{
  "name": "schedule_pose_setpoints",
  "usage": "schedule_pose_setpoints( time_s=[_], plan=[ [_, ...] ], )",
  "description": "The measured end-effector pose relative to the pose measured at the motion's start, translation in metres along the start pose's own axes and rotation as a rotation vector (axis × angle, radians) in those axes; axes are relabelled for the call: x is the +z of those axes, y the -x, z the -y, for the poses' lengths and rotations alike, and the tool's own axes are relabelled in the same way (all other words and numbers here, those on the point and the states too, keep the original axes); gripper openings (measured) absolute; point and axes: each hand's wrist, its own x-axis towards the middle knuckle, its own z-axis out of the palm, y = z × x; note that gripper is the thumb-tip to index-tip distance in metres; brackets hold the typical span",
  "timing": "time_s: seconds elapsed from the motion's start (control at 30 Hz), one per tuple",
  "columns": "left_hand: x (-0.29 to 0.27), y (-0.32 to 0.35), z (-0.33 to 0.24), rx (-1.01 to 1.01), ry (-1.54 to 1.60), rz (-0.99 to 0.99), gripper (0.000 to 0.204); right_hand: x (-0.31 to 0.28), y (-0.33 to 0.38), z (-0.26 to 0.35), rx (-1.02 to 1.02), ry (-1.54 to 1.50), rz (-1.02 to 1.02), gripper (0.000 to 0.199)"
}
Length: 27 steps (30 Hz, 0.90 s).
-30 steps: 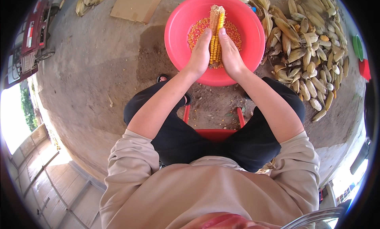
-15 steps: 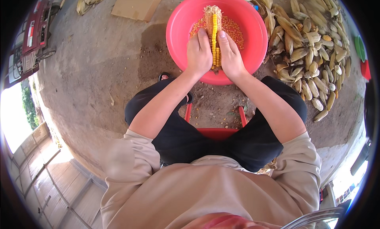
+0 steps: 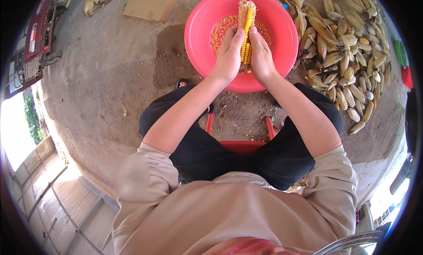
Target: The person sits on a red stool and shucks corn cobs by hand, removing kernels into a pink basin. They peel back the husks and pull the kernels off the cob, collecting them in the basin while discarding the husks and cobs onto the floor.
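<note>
Between my two hands is an ear of corn point(image 3: 246, 52), held over a wide pink basin point(image 3: 196, 48). Its upper part is mostly stripped to bare cob, with a narrow strip of yellow kernels running up it and more rows left lower down. My left hand point(image 3: 230, 56) is wrapped along the ear's left side, thumb against the kernels. From the right side my right hand point(image 3: 261, 56) grips it, its thumb beside the strip. Loose kernels point(image 3: 221, 30) lie on the basin's bottom.
A large heap of husked and half-husked corn point(image 3: 348, 56) spreads on the ground to the right. Flat cardboard point(image 3: 152, 4) lies at the far left, near more corn point(image 3: 98, 0). A dark red vehicle point(image 3: 37, 41) stands at the left edge. Between my legs is a red seat point(image 3: 242, 147).
Both hands and the ear have shifted slightly right and its top now tilts right. My left thumb has moved up and right along the ear.
</note>
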Motion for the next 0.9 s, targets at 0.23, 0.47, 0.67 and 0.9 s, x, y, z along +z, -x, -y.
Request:
schedule_pose_setpoints(
  time_s=[0.23, 0.47, 0.67, 0.9],
  plan=[
    [-0.020, -0.011, 0.011, 0.048, -0.307, -0.113, 0.041, 0.002, 0.004, 0.004, 0.094, -0.087, 0.089, 0.053],
    [-0.004, 0.003, -0.001, -0.002, -0.130, -0.043, 0.049, 0.001, 0.001, 0.012, 0.200, -0.266, -0.004, 0.054],
    [-0.007, 0.000, 0.014, 0.171, -0.393, 0.002, 0.056, -0.003, -0.003, -0.005, 0.114, -0.145, -0.081, 0.053],
    [-0.012, -0.008, -0.009, -0.034, -0.132, -0.015, 0.060, 0.001, 0.001, 0.011, 0.222, -0.292, -0.031, 0.051]
  ],
)
